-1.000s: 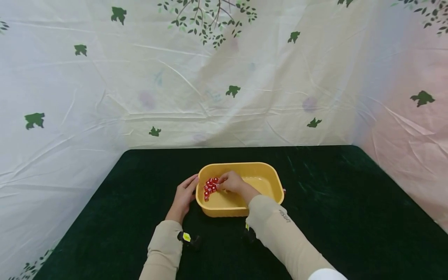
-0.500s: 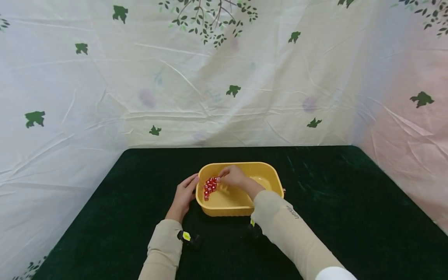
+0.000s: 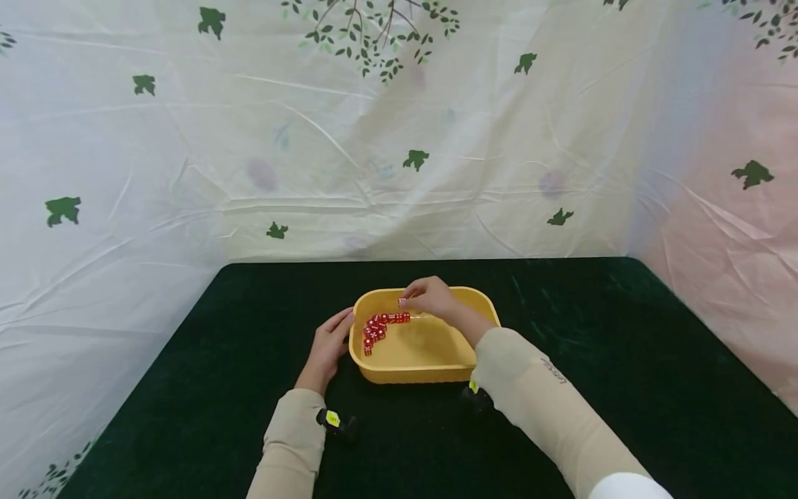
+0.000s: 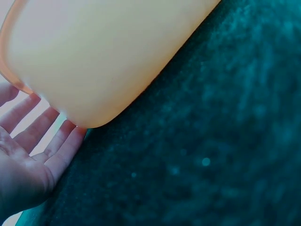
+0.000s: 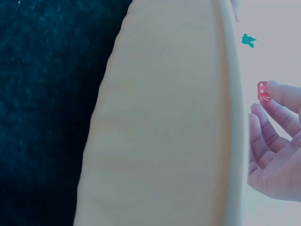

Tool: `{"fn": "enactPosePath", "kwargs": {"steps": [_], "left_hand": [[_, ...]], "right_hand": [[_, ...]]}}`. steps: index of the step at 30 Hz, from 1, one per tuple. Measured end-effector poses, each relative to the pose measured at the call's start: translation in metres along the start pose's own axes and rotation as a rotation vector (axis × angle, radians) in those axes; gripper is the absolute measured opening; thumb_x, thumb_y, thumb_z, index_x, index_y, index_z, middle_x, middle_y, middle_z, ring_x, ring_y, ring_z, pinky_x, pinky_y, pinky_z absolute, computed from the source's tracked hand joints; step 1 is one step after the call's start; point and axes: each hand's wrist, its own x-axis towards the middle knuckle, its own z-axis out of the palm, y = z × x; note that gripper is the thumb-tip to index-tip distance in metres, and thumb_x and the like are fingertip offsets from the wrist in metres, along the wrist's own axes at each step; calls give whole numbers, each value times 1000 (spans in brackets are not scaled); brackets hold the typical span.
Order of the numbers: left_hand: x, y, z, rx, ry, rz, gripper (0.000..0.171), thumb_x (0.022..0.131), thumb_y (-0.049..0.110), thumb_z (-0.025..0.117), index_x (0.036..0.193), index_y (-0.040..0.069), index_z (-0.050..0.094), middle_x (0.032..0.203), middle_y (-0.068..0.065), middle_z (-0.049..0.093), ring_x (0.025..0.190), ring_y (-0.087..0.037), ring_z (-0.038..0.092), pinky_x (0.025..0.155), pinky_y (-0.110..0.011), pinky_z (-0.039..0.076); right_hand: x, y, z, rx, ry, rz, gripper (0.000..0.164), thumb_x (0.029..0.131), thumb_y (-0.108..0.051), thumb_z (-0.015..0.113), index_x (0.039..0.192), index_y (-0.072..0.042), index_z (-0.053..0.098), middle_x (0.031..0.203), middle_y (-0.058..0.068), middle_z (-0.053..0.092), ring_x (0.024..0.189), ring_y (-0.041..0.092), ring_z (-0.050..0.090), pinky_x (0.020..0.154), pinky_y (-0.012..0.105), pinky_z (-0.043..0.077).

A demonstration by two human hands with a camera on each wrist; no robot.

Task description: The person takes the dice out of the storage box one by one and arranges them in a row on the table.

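A yellow plastic tub (image 3: pixel 424 375) sits on the dark green cloth. Inside, along its left end, lies a cluster of red dice (image 3: pixel 374 329) with white pips, and a short row of them runs right along the far side. My right hand (image 3: pixel 431 296) is raised over the far part of the tub. Between thumb and index finger it pinches one red die (image 5: pixel 264 91), clear of the others. With fingers extended, my left hand (image 4: pixel 35 150) touches the outside of the tub's left end.
The dark green cloth (image 3: pixel 586 374) spreads around the tub. White fabric (image 3: pixel 337 173) printed with leaves and birds hangs behind and at both sides. A black wrist camera (image 3: pixel 339 424) is strapped to the left sleeve.
My right hand has lifted from the dice and moved up and right, carrying a die. More dice in the far row now show. The left hand stays on the tub.
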Motion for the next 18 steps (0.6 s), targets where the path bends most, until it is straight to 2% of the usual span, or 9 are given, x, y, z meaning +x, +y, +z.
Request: {"fn": "enactPosePath", "kwargs": {"steps": [5, 18], "left_hand": [[0, 0, 1, -5, -7, -2, 42, 83, 40, 52, 119, 17, 51, 123, -3, 45, 108, -20, 44, 82, -39, 42], [0, 0, -2, 1, -4, 10, 46, 82, 42, 52, 120, 16, 50, 123, -4, 44, 108, -21, 43, 84, -39, 41]], "right_hand": [[-4, 4, -15, 26, 17, -12, 15, 76, -12, 66, 85, 0, 63, 79, 7, 60, 75, 21, 55, 72, 40, 47], [-21, 19, -69, -39, 68, 29, 23, 81, -21, 61, 94, -2, 61, 92, 11, 59, 86, 28, 51, 79, 40, 44]]}}
